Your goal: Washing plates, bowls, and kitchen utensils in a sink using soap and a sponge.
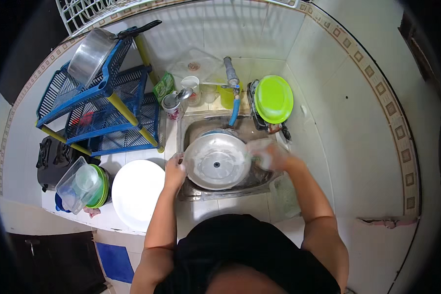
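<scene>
A round metal pot lid (pixel 217 176), soapy, is tilted over the sink (pixel 259 182), its hollow inside up and a dark fastening at its centre. My left hand (pixel 175 171) grips its rim at the left side. At the opposite rim is my right hand (pixel 270 155), smeared by motion and covered in suds. A greenish bit shows at its fingers, too blurred to name. Beneath the lid's far edge, more dishware shows in part. The tap's blue hose (pixel 235 112) hangs over the back of the sink.
A blue rack (pixel 108 90) with a metal saucepan (pixel 92 56) stands at the left. Near my left arm lies a large white round plate or lid (pixel 138 193). Stacked containers (pixel 85 183) sit beyond it. Cups (pixel 191 90) and a green lid (pixel 273 99) line the back; a clear container (pixel 285 197) sits at right.
</scene>
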Tool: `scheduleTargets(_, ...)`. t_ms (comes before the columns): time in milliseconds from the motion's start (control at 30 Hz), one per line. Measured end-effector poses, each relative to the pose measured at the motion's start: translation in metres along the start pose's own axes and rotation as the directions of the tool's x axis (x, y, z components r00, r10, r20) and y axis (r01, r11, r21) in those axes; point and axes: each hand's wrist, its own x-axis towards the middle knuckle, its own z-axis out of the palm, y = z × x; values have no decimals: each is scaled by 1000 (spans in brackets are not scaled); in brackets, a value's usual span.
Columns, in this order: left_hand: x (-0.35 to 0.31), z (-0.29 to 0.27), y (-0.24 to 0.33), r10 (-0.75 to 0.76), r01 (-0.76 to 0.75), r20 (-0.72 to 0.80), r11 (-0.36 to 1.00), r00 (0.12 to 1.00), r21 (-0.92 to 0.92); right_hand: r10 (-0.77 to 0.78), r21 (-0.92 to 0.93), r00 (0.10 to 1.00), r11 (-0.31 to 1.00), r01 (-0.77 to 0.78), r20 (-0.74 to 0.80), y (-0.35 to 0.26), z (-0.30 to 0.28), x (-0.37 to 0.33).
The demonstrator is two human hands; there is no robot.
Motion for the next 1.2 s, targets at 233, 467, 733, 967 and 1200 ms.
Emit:
scheduleTargets(233, -4, 21, 82, -208, 377, 370, 794, 905, -477, 502, 65, 861, 860, -507, 80, -23, 4, -73)
scheduleTargets(467, -2, 23, 59, -97, 300, 412, 834, 906, -463, 947, 806, 258, 301, -510, -190, -5, -17, -77)
scheduleTargets(733, -24, 22, 33, -197, 396, 444, 818, 874, -418, 956, 969, 180, 243, -48, -231, 86, -18, 6)
scheduleTargets(967, -36, 17, 19, -237, 423, 437, 812, 868, -401, 670, 431, -56, 409, -804, -741, 106, -8, 50)
scheduleTargets(1200, -36, 25, 12, -234, 440, 484, 817, 843, -373, 514, 167, 71, 402, -900, -855, 135, 1, 43)
